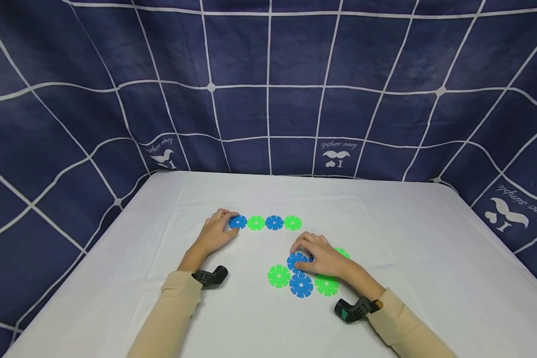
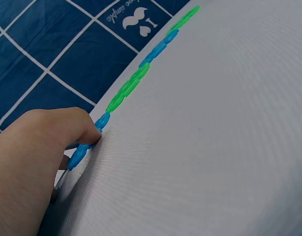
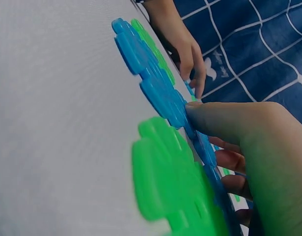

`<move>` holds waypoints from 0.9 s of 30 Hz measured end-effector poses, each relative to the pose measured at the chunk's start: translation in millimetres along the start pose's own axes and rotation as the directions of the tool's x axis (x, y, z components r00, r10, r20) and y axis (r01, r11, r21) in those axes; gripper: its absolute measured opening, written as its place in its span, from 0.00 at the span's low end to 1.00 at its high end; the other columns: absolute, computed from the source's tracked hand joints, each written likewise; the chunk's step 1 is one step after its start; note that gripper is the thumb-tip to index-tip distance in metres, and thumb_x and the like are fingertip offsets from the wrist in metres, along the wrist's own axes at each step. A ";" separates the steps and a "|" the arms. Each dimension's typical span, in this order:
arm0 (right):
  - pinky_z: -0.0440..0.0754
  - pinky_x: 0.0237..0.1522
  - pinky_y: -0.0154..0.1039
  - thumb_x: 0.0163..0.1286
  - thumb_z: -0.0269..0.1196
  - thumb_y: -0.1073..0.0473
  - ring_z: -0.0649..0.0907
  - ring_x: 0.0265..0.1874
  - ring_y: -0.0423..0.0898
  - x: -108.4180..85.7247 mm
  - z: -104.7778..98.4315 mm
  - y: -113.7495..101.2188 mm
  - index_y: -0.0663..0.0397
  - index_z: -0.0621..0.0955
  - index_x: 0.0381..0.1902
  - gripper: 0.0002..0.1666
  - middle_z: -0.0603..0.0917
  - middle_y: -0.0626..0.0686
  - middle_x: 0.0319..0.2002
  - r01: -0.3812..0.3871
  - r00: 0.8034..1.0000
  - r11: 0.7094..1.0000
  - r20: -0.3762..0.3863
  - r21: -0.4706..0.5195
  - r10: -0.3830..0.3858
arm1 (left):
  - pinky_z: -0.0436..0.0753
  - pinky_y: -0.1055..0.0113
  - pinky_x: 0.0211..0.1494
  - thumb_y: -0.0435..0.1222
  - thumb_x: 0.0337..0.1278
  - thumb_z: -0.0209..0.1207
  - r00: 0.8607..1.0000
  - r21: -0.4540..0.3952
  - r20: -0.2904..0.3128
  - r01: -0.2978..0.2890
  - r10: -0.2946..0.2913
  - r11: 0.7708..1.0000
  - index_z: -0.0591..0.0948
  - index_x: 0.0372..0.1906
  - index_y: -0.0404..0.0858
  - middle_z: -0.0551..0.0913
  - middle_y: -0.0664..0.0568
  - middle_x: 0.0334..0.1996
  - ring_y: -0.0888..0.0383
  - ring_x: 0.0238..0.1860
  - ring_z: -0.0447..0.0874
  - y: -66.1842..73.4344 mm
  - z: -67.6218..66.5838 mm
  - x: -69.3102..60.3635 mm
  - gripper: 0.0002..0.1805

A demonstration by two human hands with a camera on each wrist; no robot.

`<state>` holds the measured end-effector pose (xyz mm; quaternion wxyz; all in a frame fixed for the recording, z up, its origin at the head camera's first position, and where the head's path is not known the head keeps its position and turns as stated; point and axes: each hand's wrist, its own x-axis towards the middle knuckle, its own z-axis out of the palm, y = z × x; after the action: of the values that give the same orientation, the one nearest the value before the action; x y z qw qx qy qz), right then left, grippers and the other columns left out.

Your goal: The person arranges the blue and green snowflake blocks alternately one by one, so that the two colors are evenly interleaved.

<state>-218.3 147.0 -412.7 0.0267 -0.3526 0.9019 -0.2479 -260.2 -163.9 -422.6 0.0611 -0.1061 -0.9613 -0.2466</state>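
Observation:
Four-in-a-row style, notched plastic discs lie flat at the far side, blue and green alternating. My left hand [image 1: 215, 232] holds the leftmost blue disc [image 1: 238, 222] by its edges, thumb near and fingers far; the left wrist view shows the thumb [image 2: 87, 125] against it. Nearer and to the right, my right hand [image 1: 322, 256] grips a blue disc [image 1: 297, 261] among a loose group, its thumb on the near part. Below that lies another blue disc [image 1: 301, 285]. Part of a further blue piece is hidden under the right hand.
Beside the right hand lie green discs: one left [image 1: 279, 276], one under the wrist [image 1: 326, 286], one partly hidden behind [image 1: 342, 252]. The row continues with a green disc [image 1: 256, 223]. A dark blue gridded curtain [image 1: 295, 109] stands behind the white table [image 1: 232, 318].

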 end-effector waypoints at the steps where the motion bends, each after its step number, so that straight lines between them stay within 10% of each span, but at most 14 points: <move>1: 0.63 0.48 0.43 0.59 0.59 0.43 0.71 0.50 0.42 0.4 0.5 0.5 0.36 0.75 0.41 0.13 0.73 0.41 0.46 0.000 1.000 1.000 0.000 0.005 0.000 | 0.65 0.53 0.53 0.45 0.52 0.54 1.000 0.000 0.002 0.000 0.000 1.000 0.71 0.59 0.42 0.69 0.43 0.55 0.47 0.58 0.66 0.3 -0.5 -0.1 0.27; 27: 0.62 0.34 0.33 0.59 0.62 0.50 0.65 0.25 0.37 3.8 -7.4 -1.8 0.46 0.69 0.42 0.17 0.68 0.41 0.23 -0.060 0.995 0.953 0.095 0.296 0.033 | 0.64 0.53 0.52 0.45 0.53 0.54 1.000 -0.003 -0.002 -0.003 0.003 1.000 0.71 0.59 0.42 0.69 0.44 0.54 0.48 0.58 0.66 -1.6 0.3 0.7 0.27</move>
<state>-221.7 146.5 -404.8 0.1256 -0.3340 0.8600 -0.3647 -261.3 -165.0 -423.4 0.0621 -0.1073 -0.9608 -0.2478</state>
